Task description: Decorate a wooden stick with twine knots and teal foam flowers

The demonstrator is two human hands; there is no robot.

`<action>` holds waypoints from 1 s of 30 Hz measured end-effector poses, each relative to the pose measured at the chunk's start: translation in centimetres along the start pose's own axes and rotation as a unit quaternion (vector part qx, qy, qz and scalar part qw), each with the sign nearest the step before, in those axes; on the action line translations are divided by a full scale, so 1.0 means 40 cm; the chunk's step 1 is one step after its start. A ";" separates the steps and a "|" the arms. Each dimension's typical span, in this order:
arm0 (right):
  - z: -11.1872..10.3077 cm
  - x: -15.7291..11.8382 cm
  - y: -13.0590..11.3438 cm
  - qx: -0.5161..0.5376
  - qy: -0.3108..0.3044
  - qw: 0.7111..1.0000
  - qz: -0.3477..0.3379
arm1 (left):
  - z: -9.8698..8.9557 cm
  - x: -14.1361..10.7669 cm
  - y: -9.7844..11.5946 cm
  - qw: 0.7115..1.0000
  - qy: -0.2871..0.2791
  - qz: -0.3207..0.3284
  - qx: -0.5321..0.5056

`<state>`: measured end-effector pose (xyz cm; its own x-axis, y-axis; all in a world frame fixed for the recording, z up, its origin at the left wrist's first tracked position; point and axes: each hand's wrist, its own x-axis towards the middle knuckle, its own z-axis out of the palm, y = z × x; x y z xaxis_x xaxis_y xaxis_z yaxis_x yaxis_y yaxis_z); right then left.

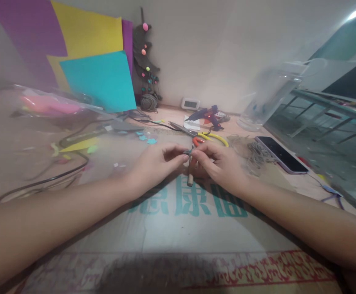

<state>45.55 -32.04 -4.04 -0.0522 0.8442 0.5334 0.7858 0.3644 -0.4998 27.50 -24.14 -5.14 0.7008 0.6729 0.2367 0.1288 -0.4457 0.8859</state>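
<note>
Both hands meet at the middle of the work surface. Between them a short brown stick [190,179] points down toward me, its pale cut end showing. My right hand [227,165] is closed around the upper part of the stick, thumb and fingers pinched together. At the stick's top sits a small grey-teal piece [187,152], too small and blurred to name. My left hand [157,163] pinches that piece between thumb and fingertips. Just behind the hands lie scissors [214,138] with red and yellow handles, blades pointing away to the left.
Teal foam flowers [151,141] lie left of the scissors. A purple glue gun [216,118] stands behind, beside a small white display [190,103]. Grey twine [257,151] and a phone [283,155] lie right. Coloured sheets [99,81] and a decorated tree [145,57] lean on the wall.
</note>
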 end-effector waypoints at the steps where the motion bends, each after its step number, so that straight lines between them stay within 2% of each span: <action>1: 0.001 0.000 0.000 0.002 0.003 1.000 0.000 | 0.000 -0.001 0.000 1.000 -0.004 0.001 0.000; 6: 0.006 0.000 0.000 0.016 0.008 1.000 -0.009 | 0.002 -0.002 -0.004 1.000 -0.011 0.013 -0.008; 11: 0.006 -0.001 -0.006 0.032 -0.014 0.999 0.014 | -0.001 -0.002 0.000 0.999 0.004 0.027 0.031; 18: 0.006 -0.002 0.012 0.038 0.020 0.999 0.001 | 0.000 -0.004 0.002 1.000 0.003 0.009 0.018; 21: 0.006 -0.004 0.026 0.052 0.023 0.998 -0.034 | 0.001 -0.006 0.001 1.000 0.007 0.002 0.006; 25: 0.004 -0.007 0.032 -0.009 0.041 0.995 -0.096 | 0.001 -0.007 0.003 1.000 0.011 0.002 0.016; 30: 0.001 -0.007 0.025 -0.022 0.043 0.992 -0.112 | -0.001 -0.005 0.006 1.000 0.010 0.007 0.020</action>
<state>46.32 -31.90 -4.73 -0.1780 0.7061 0.6854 0.7863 0.5208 -0.3324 27.35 -24.35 -4.96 0.6892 0.6776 0.2565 0.1469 -0.4774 0.8663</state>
